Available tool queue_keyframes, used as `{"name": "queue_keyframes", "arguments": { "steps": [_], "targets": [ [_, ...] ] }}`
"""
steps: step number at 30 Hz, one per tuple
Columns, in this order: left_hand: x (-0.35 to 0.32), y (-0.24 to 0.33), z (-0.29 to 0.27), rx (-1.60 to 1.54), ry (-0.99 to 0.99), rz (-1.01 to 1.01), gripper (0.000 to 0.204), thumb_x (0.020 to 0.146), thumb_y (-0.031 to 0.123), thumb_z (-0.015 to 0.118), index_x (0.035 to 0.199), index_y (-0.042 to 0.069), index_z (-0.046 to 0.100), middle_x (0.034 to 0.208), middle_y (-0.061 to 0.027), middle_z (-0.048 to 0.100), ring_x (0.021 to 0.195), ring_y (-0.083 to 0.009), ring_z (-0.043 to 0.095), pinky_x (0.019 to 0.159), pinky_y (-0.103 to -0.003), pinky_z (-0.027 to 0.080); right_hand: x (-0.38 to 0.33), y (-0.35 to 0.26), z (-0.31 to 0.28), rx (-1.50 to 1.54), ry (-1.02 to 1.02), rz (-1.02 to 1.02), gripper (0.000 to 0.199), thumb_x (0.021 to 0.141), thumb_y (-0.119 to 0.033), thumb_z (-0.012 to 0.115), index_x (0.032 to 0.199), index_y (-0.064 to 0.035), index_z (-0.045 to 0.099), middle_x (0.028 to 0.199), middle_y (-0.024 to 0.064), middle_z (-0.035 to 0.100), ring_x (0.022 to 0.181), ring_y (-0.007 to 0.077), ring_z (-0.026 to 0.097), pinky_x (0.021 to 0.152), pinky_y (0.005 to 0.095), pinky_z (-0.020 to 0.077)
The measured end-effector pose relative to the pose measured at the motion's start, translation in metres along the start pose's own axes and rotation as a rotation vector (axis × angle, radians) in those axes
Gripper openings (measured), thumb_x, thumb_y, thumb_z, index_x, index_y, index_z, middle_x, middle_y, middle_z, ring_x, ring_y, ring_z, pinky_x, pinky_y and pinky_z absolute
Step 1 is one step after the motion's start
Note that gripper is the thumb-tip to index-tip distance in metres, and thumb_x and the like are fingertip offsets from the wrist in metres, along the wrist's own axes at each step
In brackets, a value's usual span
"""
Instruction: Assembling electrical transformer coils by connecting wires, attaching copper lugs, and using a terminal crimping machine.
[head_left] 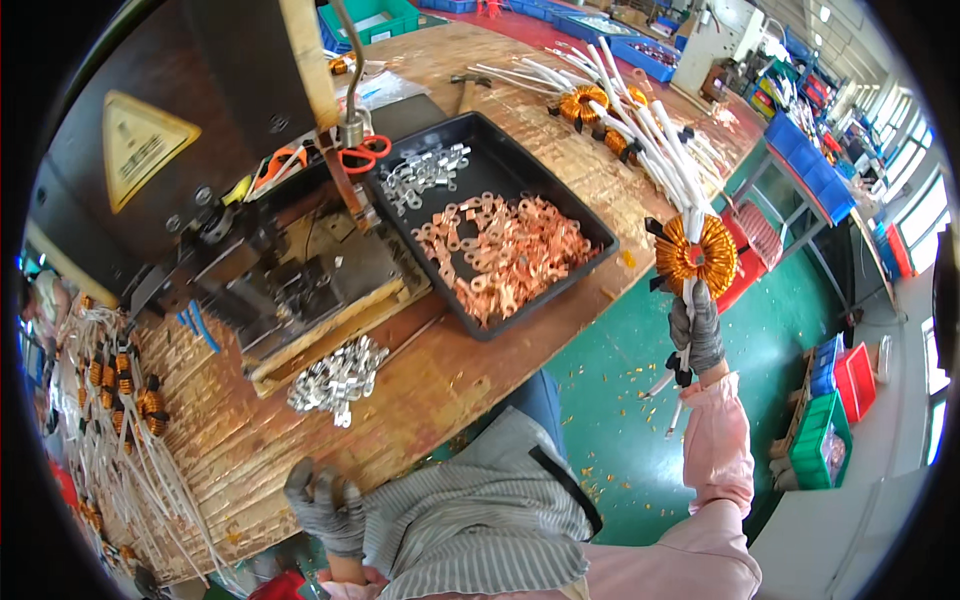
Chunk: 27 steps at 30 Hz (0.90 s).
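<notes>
My right hand (699, 330), in a grey glove, grips the lower leads of a copper-wound ring coil (697, 256) beyond the table's right edge. Black pieces mark the coil's sides, and white sleeved leads run up from it. At the near table edge my left hand (326, 507), also gloved, is empty with its fingers loosely bent and apart. Closest to it on the table lies a heap of silver cable lugs (340, 378). A black tray (545, 318) holds copper-coloured lugs (510, 250) and a smaller group of silver lugs (425, 175).
A press machine (290, 290) with a warning label stands left of the tray. Red-handled scissors (364, 153) and a hammer (468, 90) lie behind. More coils with leads (583, 105) rest at the far right, others (120, 380) at the left. Coloured bins (822, 440) stand on the green floor.
</notes>
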<state>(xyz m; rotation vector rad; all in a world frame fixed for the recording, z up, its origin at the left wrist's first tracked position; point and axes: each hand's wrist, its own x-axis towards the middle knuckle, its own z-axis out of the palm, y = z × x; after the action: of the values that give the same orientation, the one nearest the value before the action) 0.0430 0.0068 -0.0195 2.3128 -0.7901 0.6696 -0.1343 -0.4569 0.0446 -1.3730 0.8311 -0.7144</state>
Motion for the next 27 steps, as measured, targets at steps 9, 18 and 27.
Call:
{"name": "queue_keyframes", "arguments": {
  "steps": [9, 18, 27],
  "targets": [
    [0.012, 0.007, 0.014, 0.332, -0.171, 0.055, 0.037, 0.081, 0.037, 0.049, 0.109, 0.012, 0.047, 0.112, -0.0175, 0.043, 0.099, -0.0365, 0.045, 0.078, -0.045, 0.041, 0.325, -0.092, 0.002, 0.560, -0.734, 0.033, 0.029, 0.082, -0.039, 0.057, 0.076, -0.0101, 0.057, 0.058, -0.0033, 0.047, 0.044, 0.0085, 0.039, 0.039, 0.0246, 0.0321],
    [0.024, 0.017, 0.022, 0.372, -0.229, -0.027, 0.035, 0.080, 0.034, 0.048, 0.100, 0.006, 0.053, 0.108, -0.0194, 0.046, 0.096, -0.0348, 0.047, 0.079, -0.042, 0.042, 0.452, -0.066, -0.009, -0.628, 0.012, 0.056, 0.018, 0.076, -0.015, 0.063, 0.092, -0.0081, 0.060, 0.078, 0.0039, 0.062, 0.063, 0.0138, 0.058, 0.052, 0.0276, 0.0472],
    [0.034, 0.011, -0.001, 0.202, -0.237, -0.037, 0.031, 0.064, 0.025, 0.062, 0.090, 0.009, 0.057, 0.094, -0.0153, 0.053, 0.080, -0.0328, 0.051, 0.067, -0.042, 0.042, 0.307, -0.050, 0.001, -0.833, 0.025, -0.824, 0.036, 0.078, -0.028, 0.057, 0.108, -0.0076, 0.057, 0.098, 0.0089, 0.059, 0.091, 0.0227, 0.055, 0.080, 0.0337, 0.0431]
  ]
}}
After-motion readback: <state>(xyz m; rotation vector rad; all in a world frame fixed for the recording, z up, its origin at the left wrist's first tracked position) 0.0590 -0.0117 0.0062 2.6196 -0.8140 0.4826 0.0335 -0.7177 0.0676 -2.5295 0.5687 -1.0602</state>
